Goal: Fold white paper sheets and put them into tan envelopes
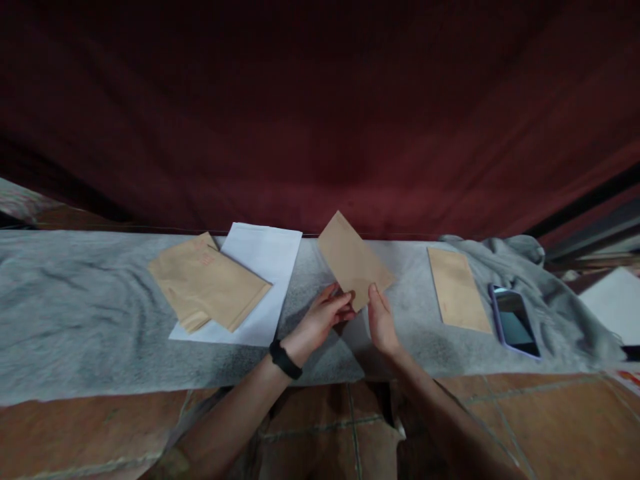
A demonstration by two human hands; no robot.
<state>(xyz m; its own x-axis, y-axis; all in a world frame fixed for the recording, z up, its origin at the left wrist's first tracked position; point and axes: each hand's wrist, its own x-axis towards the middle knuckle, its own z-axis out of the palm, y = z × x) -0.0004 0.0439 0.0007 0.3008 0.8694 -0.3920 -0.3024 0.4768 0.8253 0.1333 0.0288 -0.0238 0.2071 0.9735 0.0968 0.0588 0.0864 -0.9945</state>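
Two forearms [233, 419], left and right fingers [344, 302] [373, 293] nearly closed on a plain, tilted brown envelope [349, 257]

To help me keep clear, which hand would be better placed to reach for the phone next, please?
Probably the right hand: it is nearer the phone, which lies to its right, though it and the left hand hold a brown envelope.

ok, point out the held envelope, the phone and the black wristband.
Held envelope [351, 259]: head view, middle of its visible brown side.
Phone [516, 322]: head view, middle of its screen.
Black wristband [285, 360]: head view, middle of its visible outer surface.
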